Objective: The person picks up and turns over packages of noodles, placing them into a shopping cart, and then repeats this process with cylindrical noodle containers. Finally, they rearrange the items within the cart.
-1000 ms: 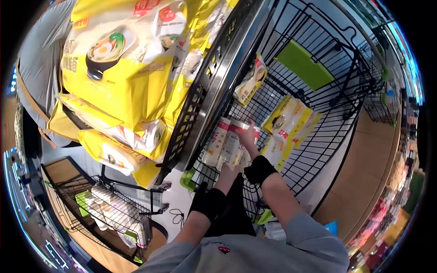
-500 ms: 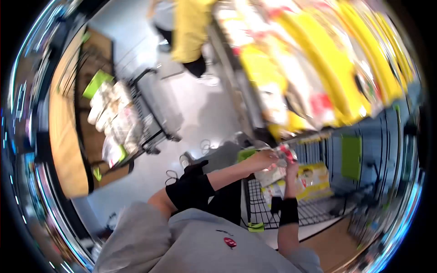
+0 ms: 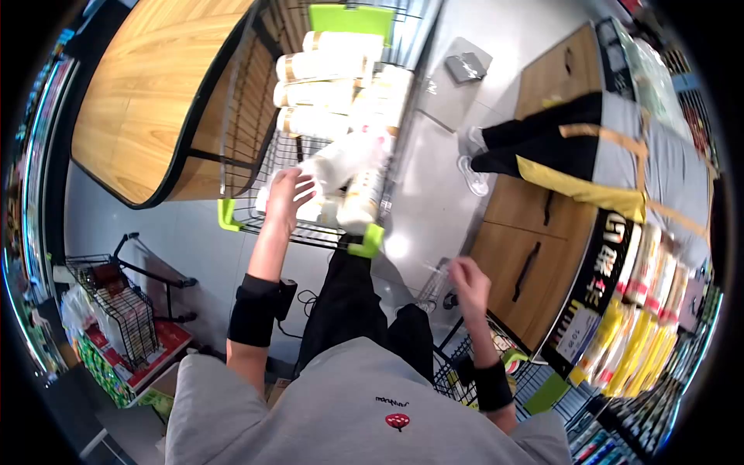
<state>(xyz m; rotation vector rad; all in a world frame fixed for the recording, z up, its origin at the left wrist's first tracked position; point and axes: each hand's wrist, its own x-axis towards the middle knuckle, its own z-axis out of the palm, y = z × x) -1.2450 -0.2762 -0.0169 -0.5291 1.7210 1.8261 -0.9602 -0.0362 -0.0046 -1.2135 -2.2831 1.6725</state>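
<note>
My left hand (image 3: 288,200) reaches over the near end of a black wire shopping cart (image 3: 242,124) with green corners. Its fingers are spread beside the white cylindrical packs (image 3: 319,94), and no grip shows. These packs have gold-brown bands and lie stacked in the cart. A crumpled white pack (image 3: 341,161) lies closest to my fingers. Out to the right, my right hand (image 3: 471,288) hangs above the floor, fingers loosely bent, with nothing visible in it. Below it, partly behind my right arm, is another wire cart (image 3: 535,376).
A wooden-topped counter (image 3: 155,85) stands left of the cart. On the right are a wooden drawer cabinet (image 3: 515,240), shelved yellow packs (image 3: 632,349) and a person in grey with a yellow apron (image 3: 573,186). A smaller basket cart (image 3: 120,310) sits at lower left.
I have turned left, away from the yellow packs, toward the cart of white packs. My hands have moved apart from the clear-and-red package they were both on; it is no longer seen in them.
</note>
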